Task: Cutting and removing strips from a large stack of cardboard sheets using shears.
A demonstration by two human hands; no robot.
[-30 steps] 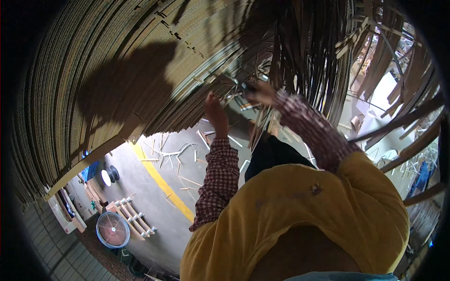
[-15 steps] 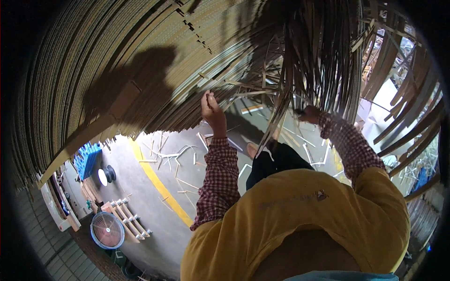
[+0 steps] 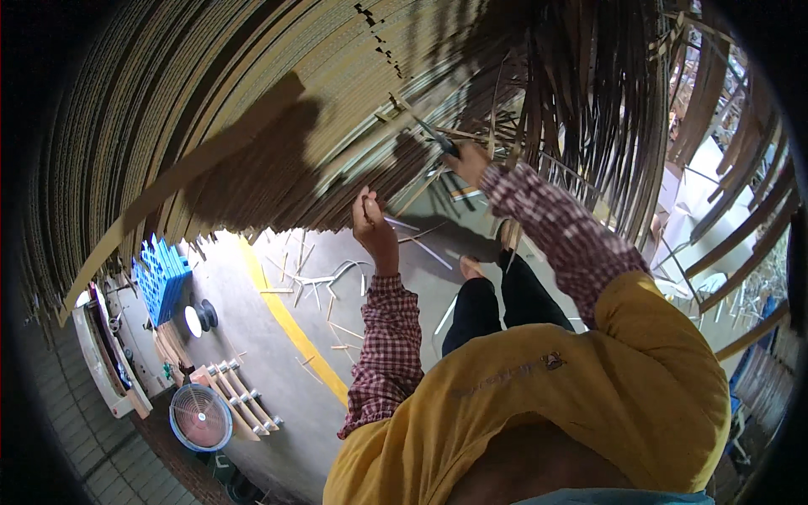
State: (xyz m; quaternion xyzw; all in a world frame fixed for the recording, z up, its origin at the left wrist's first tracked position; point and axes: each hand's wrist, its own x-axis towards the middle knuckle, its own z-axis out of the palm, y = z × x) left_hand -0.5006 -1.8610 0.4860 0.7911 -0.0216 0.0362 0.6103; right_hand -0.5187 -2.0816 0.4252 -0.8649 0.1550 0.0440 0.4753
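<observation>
A large curved wall of woven bamboo strips (image 3: 252, 109) fills the upper view, with loose strip ends (image 3: 589, 109) hanging at the right. My left hand (image 3: 374, 229) is closed on a thin bamboo strip (image 3: 404, 223) just below the wall's lower edge. My right hand (image 3: 469, 162) is higher and to the right, gripping a dark tool (image 3: 436, 136) whose tip points into the weave. Both sleeves are red checked, over a yellow vest (image 3: 555, 396). My dark-trousered legs (image 3: 497, 299) show below the hands.
Cut bamboo scraps (image 3: 316, 278) litter the grey floor beside a yellow painted line (image 3: 295, 332). At the left stand a blue crate (image 3: 162, 278), a round fan (image 3: 200, 417) and a wooden rack (image 3: 240, 391). More bent strips and white boxes (image 3: 699, 210) crowd the right.
My right hand, out to the right half a second ago, has swung back up-left to the weave with the tool. My left hand has dropped slightly.
</observation>
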